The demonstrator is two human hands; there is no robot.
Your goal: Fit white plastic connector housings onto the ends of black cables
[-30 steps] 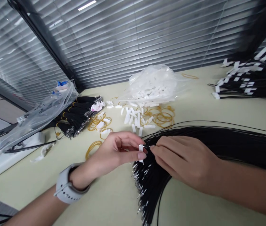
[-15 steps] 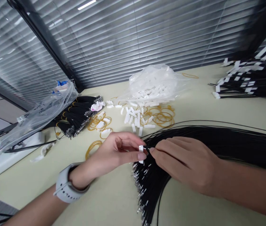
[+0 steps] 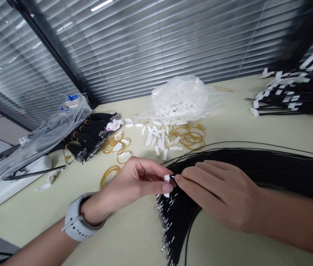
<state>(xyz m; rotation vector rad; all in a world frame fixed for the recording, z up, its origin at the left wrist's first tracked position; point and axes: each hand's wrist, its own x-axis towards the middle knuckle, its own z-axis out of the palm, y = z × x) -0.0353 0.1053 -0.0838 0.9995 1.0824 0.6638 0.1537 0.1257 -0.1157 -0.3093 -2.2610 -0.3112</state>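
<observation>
Between the thumb and fingers of my left hand point(image 3: 145, 179) is a small white connector point(image 3: 167, 178), held upright. My right hand point(image 3: 220, 192) pinches a thin black wire point(image 3: 172, 177) whose end meets the connector's right side; how deep it sits is too small to tell. Under both hands lies a thick bundle of black wires point(image 3: 184, 218), its metal-tipped ends fanned toward the front edge. Loose white connectors point(image 3: 156, 137) are scattered just beyond my hands.
A clear bag of white connectors point(image 3: 180, 98) stands near the blinds. Yellow rubber bands point(image 3: 192, 136) lie around. Tied black wire bundles point(image 3: 90, 133) and a plastic bag point(image 3: 51, 133) are at left; wires with white connectors point(image 3: 289, 92) are at far right.
The white connector and the fingertips holding it have shifted slightly down. The wire end in my right hand is now closer to the connector, with less of it showing.
</observation>
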